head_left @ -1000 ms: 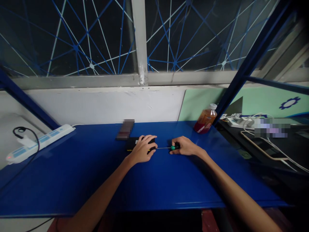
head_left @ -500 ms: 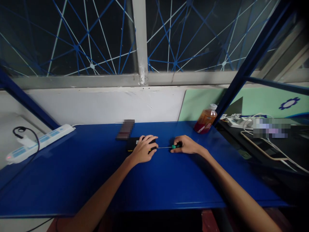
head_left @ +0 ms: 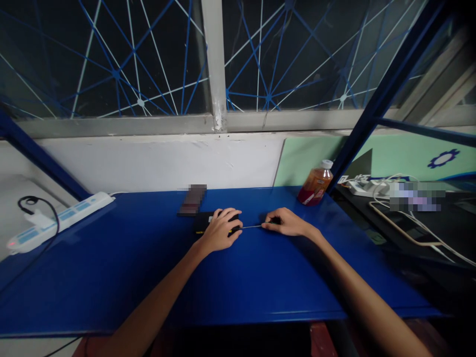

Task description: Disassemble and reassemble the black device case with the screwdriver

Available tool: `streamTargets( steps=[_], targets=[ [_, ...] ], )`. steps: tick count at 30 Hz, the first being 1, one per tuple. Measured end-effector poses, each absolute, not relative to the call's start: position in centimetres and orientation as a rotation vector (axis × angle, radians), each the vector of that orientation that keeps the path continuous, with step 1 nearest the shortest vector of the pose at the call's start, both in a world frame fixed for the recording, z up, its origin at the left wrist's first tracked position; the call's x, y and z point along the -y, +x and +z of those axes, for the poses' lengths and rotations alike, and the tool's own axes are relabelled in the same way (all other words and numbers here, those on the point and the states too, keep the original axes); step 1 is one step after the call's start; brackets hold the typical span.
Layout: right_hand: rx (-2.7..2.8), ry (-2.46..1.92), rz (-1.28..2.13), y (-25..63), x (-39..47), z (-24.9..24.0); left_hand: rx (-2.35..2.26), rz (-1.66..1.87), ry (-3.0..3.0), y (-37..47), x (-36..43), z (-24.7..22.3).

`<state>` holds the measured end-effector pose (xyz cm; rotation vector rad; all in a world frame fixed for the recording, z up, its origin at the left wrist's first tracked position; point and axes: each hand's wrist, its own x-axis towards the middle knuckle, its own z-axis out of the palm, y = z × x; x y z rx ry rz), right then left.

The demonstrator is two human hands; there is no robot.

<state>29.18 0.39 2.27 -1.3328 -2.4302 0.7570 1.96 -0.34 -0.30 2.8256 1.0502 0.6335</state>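
Head view shows the right hand (head_left: 284, 222) closed around the handle of a screwdriver (head_left: 252, 226), whose thin shaft points left from this grip toward the black box (head_left: 201, 223). The left hand (head_left: 220, 232) clasps this box from above; whether the tip touches it, I cannot tell. The step in hand seems to be screwdriver work at the box's end; the next move calls for a steady box and straight shaft.
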Motion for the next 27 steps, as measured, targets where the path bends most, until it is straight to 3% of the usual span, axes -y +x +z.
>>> streamTargets(
  steps=[27],
  targets=[
    [2.376,-1.343,0.669,28.98,-0.18,2.33,-1.052,0.627,2.840,1.95,0.46,-0.02]
  ],
)
